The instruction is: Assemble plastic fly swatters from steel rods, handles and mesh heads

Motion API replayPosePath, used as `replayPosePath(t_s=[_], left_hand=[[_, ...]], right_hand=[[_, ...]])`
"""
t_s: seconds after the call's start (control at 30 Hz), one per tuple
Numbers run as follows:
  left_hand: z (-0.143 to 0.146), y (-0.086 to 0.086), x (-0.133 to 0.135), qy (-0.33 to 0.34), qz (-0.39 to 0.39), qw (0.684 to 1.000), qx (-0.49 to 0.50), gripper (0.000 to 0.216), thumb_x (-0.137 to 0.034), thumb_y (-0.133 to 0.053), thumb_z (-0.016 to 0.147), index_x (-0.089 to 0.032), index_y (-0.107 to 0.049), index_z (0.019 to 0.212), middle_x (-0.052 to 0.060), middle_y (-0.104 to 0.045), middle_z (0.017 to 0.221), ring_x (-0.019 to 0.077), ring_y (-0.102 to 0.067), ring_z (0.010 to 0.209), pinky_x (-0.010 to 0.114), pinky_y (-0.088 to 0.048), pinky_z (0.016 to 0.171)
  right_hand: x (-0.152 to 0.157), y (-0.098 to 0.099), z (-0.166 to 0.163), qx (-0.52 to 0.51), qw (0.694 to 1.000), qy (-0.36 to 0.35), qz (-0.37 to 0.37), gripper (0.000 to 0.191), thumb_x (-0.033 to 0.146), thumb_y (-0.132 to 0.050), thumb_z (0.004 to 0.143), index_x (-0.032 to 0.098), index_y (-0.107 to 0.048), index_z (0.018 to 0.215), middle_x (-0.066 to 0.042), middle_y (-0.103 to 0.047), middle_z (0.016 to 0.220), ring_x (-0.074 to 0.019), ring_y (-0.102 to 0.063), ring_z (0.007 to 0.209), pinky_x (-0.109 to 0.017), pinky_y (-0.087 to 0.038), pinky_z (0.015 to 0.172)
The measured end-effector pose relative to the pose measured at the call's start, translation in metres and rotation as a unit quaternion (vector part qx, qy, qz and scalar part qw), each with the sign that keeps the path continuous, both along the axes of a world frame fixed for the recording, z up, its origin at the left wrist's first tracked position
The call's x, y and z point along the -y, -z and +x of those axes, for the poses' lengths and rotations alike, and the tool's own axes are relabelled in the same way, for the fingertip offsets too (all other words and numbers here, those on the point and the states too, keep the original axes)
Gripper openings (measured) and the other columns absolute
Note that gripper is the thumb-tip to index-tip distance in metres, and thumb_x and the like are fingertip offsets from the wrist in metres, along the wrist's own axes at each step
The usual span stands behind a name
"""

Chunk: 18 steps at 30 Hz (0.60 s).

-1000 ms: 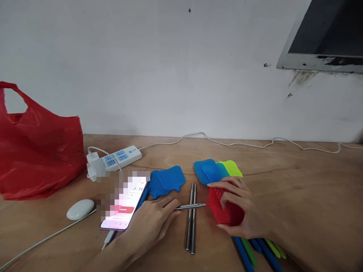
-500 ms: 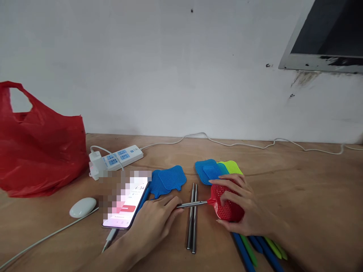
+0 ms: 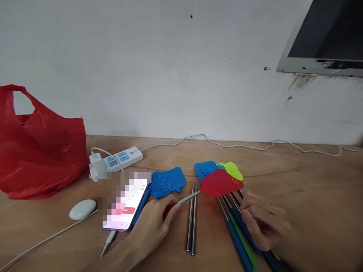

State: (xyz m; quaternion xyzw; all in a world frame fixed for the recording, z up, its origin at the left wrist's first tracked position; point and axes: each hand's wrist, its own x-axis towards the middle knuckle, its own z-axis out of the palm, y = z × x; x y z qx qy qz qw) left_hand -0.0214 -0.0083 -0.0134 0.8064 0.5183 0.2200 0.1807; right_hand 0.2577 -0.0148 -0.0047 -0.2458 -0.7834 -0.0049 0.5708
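Note:
My left hand [image 3: 154, 219] is closed around the red handle of a red fly swatter [image 3: 222, 182], whose silver shaft slants up to the right. Its mesh head lies over the stacked swatter heads, among them a yellow-green fly swatter [image 3: 231, 170] and a blue one [image 3: 202, 168]. My right hand [image 3: 265, 221] is curled in a loose fist beside the blue handles [image 3: 239, 245] and a green handle [image 3: 242, 240]; no object shows in it. Two loose metal rods [image 3: 191, 223] lie between my hands. Two blue swatter heads [image 3: 172, 179] overlap behind my left hand.
On the left a lit phone [image 3: 124, 207] rests on a cable beside a white rounded device [image 3: 82, 209]. A power strip [image 3: 124, 158] with a plugged-in charger lies behind. A red plastic bag [image 3: 42, 151] stands far left. A white cord [image 3: 241, 146] runs along the wall.
My right hand has let go of the red swatter's head and moved right and down, curling its fingers. The swatter, still in my left hand, now tilts up to the right.

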Motion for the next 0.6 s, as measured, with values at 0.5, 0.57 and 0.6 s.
replayPosePath(t_s=[0.5,0.57,0.6], left_hand=[[0.018,0.011,0.013,0.104,-0.23,0.94,0.231,0.036,-0.053,-0.048,0.1,-0.02,-0.05,0.087,0.0,-0.067,0.07,0.0112,-0.056,0.053,0.021,-0.042,0.05],[0.019,0.011,0.015,0.118,-0.229,0.941,0.219,0.033,-0.05,-0.048,0.101,-0.02,-0.051,0.087,-0.001,-0.068,0.07,0.0108,-0.055,0.053,0.021,-0.042,0.052],[0.019,0.011,0.016,0.124,-0.228,0.942,0.213,0.032,-0.048,-0.048,0.101,-0.02,-0.051,0.087,-0.002,-0.068,0.07,0.0106,-0.055,0.053,0.021,-0.042,0.053]], right_hand=[[-0.011,0.019,-0.031,-0.183,0.815,-0.076,-0.544,0.04,0.058,-0.078,0.07,0.02,-0.07,0.079,-0.001,-0.069,0.063,-0.0157,-0.059,0.048,-0.028,-0.052,0.043],[-0.008,0.017,-0.032,-0.174,0.806,-0.093,-0.558,0.038,0.057,-0.077,0.073,0.021,-0.072,0.084,0.0,-0.068,0.062,-0.0152,-0.06,0.05,-0.028,-0.053,0.047],[-0.006,0.017,-0.033,-0.175,0.802,-0.102,-0.562,0.037,0.056,-0.076,0.075,0.021,-0.072,0.085,0.0,-0.068,0.063,-0.0149,-0.06,0.051,-0.028,-0.053,0.049]])
